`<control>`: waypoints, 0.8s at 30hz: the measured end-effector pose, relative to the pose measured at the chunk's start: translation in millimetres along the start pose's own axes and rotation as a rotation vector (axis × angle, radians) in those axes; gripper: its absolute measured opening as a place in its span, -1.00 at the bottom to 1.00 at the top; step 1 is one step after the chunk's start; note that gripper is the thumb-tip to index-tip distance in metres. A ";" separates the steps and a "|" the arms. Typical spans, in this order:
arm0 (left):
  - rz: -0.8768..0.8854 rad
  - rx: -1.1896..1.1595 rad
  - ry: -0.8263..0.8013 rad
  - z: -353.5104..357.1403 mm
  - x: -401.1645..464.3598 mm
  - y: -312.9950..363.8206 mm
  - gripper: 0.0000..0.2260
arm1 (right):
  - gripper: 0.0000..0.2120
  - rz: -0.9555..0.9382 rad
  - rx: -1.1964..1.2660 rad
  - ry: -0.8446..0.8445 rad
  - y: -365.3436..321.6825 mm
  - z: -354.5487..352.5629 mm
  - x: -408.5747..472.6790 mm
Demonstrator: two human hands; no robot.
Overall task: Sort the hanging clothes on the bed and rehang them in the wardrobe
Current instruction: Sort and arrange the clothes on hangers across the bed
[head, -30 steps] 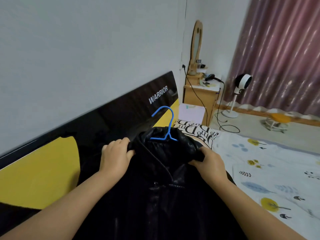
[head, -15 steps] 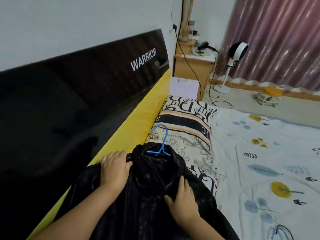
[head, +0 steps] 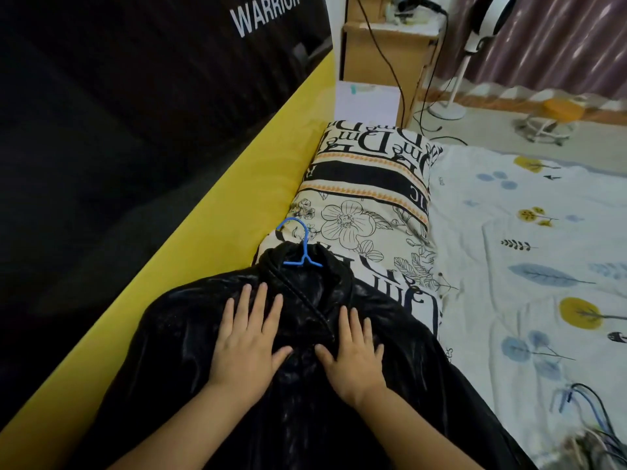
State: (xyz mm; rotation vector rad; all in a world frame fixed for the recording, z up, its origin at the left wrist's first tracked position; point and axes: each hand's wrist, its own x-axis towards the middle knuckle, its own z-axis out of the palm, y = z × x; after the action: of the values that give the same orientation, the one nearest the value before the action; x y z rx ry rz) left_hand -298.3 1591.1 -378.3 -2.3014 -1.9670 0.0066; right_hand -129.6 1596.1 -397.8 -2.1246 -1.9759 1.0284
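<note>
The glossy black padded jacket (head: 210,351) looks soft, slippery and bulky. The left hand (head: 245,344) and right hand (head: 353,356) press flat on it, fingers spread. The blue plastic hanger hook (head: 298,240) at the collar seems the surest hold.

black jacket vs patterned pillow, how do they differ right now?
The black jacket is plain, dark and glossy; the pillow is cream with black lettering and flowers. The jacket carries a blue hanger; the pillow has none. The left hand and right hand press flat on the jacket, not the pillow. Both lie on the bed, overlapping.
</note>
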 end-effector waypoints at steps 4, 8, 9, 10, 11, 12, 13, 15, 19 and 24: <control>-0.004 -0.007 -0.111 5.1 2.9 4.7 -0.23 | -0.28 0.029 -0.075 -0.056 0.5 -9.3 -3.6; -0.081 -0.027 -0.220 -22.1 1.5 18.9 -0.30 | -0.32 0.026 -0.172 -0.106 -1.9 -29.9 -18.9; -0.087 -0.017 -0.253 -29.2 2.2 19.3 -0.36 | -0.34 0.017 -0.198 -0.121 -2.2 -35.6 -23.4; -0.091 -0.020 -0.304 -37.3 1.9 19.5 -0.40 | -0.37 0.007 -0.220 -0.138 -2.5 -41.3 -28.4; -0.095 -0.030 -0.326 -45.8 0.5 19.6 -0.43 | -0.42 -0.005 -0.241 -0.157 -3.6 -47.1 -34.0; -0.091 -0.048 -0.322 -53.5 -1.8 20.2 -0.45 | -0.47 -0.018 -0.262 -0.175 -4.9 -52.8 -40.6; -0.086 -0.069 -0.331 -61.3 -5.0 21.1 -0.47 | -0.51 -0.031 -0.279 -0.194 -6.9 -58.6 -47.7; -0.074 -0.079 -0.350 -80.0 -10.6 22.9 -0.53 | -0.57 -0.054 -0.283 -0.218 -12.0 -70.6 -64.4; 0.004 -0.068 -0.346 -113.2 -24.0 31.4 -0.68 | -0.68 -0.102 -0.254 -0.162 -17.9 -92.5 -102.0; 0.126 -0.217 -0.427 -156.8 -40.8 56.6 -0.75 | -0.75 -0.124 -0.215 -0.086 -8.0 -117.1 -155.5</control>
State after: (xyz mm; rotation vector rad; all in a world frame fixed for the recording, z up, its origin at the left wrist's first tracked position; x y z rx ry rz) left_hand -236.9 1529.2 -230.4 -2.7499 -2.0884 0.3396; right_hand -70.7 1501.7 -237.9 -2.0552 -2.3221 0.9414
